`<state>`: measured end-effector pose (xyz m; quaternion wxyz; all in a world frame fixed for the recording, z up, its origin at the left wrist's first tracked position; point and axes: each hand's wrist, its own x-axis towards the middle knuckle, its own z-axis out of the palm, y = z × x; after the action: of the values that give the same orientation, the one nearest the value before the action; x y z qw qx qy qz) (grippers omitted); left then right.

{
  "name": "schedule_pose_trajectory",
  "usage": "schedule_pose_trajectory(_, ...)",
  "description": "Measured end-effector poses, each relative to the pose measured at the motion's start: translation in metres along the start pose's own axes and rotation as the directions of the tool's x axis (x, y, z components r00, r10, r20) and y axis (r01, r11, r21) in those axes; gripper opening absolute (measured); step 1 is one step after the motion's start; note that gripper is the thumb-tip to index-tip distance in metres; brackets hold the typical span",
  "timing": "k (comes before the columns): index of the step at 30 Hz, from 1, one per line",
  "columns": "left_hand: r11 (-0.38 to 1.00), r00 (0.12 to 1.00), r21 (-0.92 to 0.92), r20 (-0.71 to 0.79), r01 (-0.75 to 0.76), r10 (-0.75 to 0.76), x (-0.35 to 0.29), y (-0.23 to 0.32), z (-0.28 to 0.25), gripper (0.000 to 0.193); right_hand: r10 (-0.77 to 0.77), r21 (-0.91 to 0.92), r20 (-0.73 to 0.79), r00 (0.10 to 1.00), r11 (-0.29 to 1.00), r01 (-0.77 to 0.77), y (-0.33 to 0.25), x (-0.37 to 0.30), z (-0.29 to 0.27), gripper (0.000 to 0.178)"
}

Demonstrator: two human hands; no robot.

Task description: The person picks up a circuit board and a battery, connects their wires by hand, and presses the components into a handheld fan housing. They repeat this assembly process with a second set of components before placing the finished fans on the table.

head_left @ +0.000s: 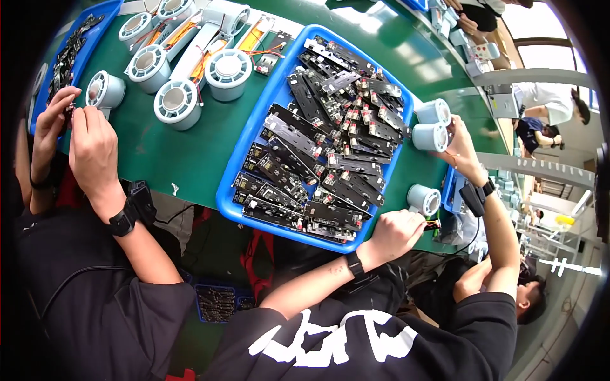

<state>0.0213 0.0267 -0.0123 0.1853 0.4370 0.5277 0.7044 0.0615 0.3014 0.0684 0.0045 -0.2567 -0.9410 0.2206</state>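
My left hand [395,236] is closed just past the tray's near right corner. Its fingertips pinch thin wires [432,224] with reddish ends. Farther right, my right hand [459,147] is wrapped round the side of a light-blue round housing [430,137], its fingers partly hidden behind it. A second round housing [434,112] touches that one on the far side; whether the hand also grips it is unclear. Between my two hands lies another light-blue round housing [424,200]. A blue tray [223,202] heaped with narrow black circuit boards [352,164] sits left of my hands.
On my left, a co-worker's hands [92,146] pinch something small beside a round housing [105,90]. Several light-blue vented housings [227,73] with orange wires stand on the green table [152,149]. Another blue tray [101,13] is at far left. People work at the right.
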Motion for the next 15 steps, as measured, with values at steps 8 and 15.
schedule_pose_trajectory(8,1.000,1.000,-0.015,-0.022,0.011,-0.011,-0.003,-0.002,0.003,0.008,0.178,-0.225,0.003,0.984,0.959,-0.173,-0.036,-0.021,0.014,0.090)
schedule_pose_trajectory(15,1.000,0.998,-0.008,0.061,0.008,-0.007,-0.004,0.000,0.002,0.009,-0.002,-0.255,-0.002,1.000,0.967,0.001,-0.027,-0.041,0.001,0.087)
